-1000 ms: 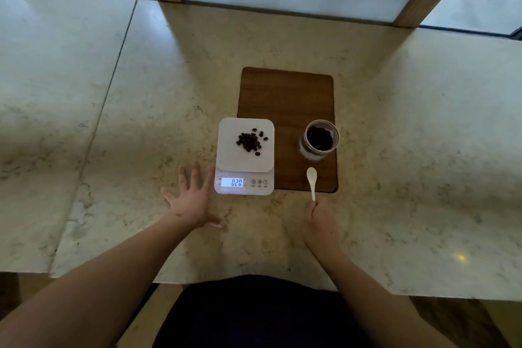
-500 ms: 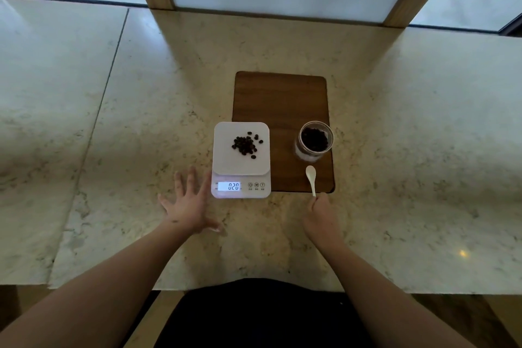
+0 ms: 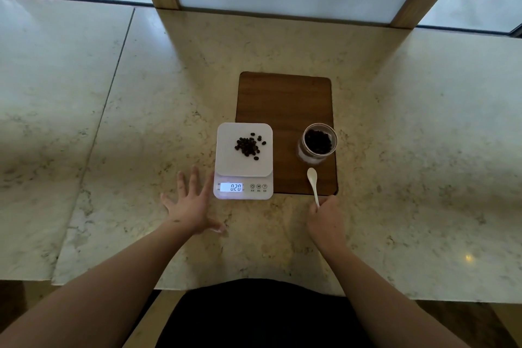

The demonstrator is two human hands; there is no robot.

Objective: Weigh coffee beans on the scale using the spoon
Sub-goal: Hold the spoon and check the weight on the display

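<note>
The desk (image 3: 409, 127) is polished cream stone with faint brown veining, cut in slabs with a seam running down its left part. A dark brown wooden board (image 3: 285, 102) with rounded corners lies flat at its centre. The scale (image 3: 244, 161) is white plastic, a rounded square platform over a narrow front panel; it stands at the board's 7 o'clock corner, overlapping the board's left edge. Its lit display (image 3: 231, 187) reads 020, and beside the display sit three small round buttons, one marked M and one T; the tiny print under them cannot be read. A loose heap of dark, glossy coffee beans (image 3: 249, 145) lies on the platform, a few strays at the heap's 1 o'clock and 5 o'clock. At 3 o'clock from the scale, on the board, stands a round clear jar (image 3: 317, 143) without a lid, holding more dark beans.

The white spoon (image 3: 313, 185), smooth with an oval bowl, lies at the jar's 6 o'clock, bowl on the board and handle crossing its near edge. The right hand (image 3: 326, 220) rests on the desk with fingers (image 3: 316, 207) curled narrowly about the handle's end. The left hand (image 3: 190, 206) lies palm down at the scale's 8 o'clock, its fingers (image 3: 194, 178) spread wide, holding nothing, the forefinger just beside the scale's left edge.
</note>
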